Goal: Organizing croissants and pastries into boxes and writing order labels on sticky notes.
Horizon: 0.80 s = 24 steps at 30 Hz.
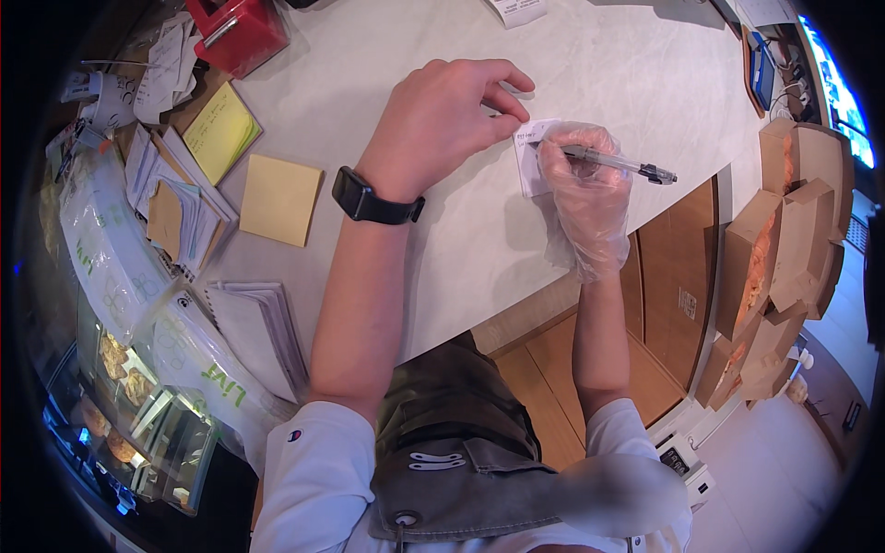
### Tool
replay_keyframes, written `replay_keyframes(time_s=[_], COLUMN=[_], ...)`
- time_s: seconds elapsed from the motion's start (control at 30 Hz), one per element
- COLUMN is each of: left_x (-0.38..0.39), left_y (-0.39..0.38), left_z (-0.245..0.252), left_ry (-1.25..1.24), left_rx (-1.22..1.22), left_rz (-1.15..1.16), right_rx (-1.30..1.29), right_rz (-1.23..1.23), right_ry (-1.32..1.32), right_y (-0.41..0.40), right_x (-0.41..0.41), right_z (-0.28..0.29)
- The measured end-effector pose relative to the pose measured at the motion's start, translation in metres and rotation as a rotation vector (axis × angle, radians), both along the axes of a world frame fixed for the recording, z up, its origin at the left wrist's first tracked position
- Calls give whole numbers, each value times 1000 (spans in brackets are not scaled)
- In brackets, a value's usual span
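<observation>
My right hand, in a clear plastic glove, grips a clear-barrelled pen. The pen's tip is at a small white paper slip that bears handwriting. Part of the slip is hidden under the gloved hand. My bare left hand is at the slip's upper left corner, with its thumb and fingertips close to the paper's edge; whether they touch it is hard to tell. Its fingers are curled loosely and apart, with nothing held. A black smartwatch is around the left wrist. The slip lies on a pale countertop.
Yellow sticky notes, a spiral notebook and a red box-shaped holder are on the left. Beyond stands a glass display case with baked goods. Open cardboard boxes with food line the right. Below the counter is a wooden cabinet.
</observation>
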<state>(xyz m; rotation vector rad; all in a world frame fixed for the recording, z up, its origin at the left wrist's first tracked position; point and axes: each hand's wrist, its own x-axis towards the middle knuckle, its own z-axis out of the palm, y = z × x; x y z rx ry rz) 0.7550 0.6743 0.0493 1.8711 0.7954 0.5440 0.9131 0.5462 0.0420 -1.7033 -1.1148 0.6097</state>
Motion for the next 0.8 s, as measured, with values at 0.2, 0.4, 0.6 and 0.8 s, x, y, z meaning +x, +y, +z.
replay_keyframes(time_s=[0.2, 0.4, 0.6, 0.8], left_x=[1, -1, 3, -3], left_y=[0, 0, -2, -1], left_z=[1, 2, 0, 0], left_ry=[10, 11, 5, 0], left_rx=[3, 0, -3, -2], left_rz=[0, 7, -3, 3], right_rx=[16, 33, 11, -2], right_rz=[-7, -11, -15, -19], right_ry=[-24, 8, -25, 25], right_y=[0, -1, -4, -1], right_x=[1, 2, 5, -1], right_z=[-4, -3, -5, -2])
